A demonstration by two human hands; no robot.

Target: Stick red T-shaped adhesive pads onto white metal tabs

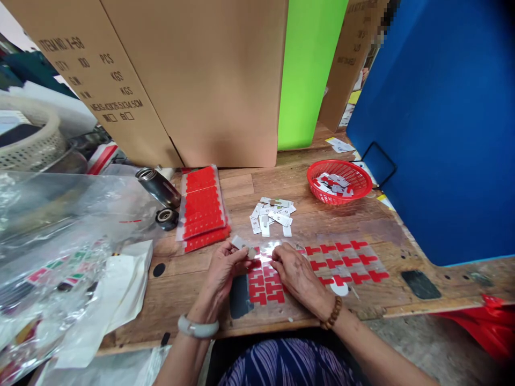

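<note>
Two bare hands working over red T-shaped pieces on a wooden table, head view.
Left hand (225, 265) is closing thumb and fingers on a pale flat piece (238, 242), which is sticking out beyond the fingertips, above the left edge of the red T-shaped pieces (257, 296); right hand (298, 273) is bending its fingers close together over the same pieces, and whether it is gripping anything one cannot tell; further red T-shapes (352, 261) are lying to its right; a loose pile of pale pieces (277, 215) is lying beyond the hands on the wooden table (185, 276); a red basket (340, 200) is holding similar pieces, farther right; stacked red sheets (203, 206) are lying to the left, beside a dark flask (159, 187).
</note>
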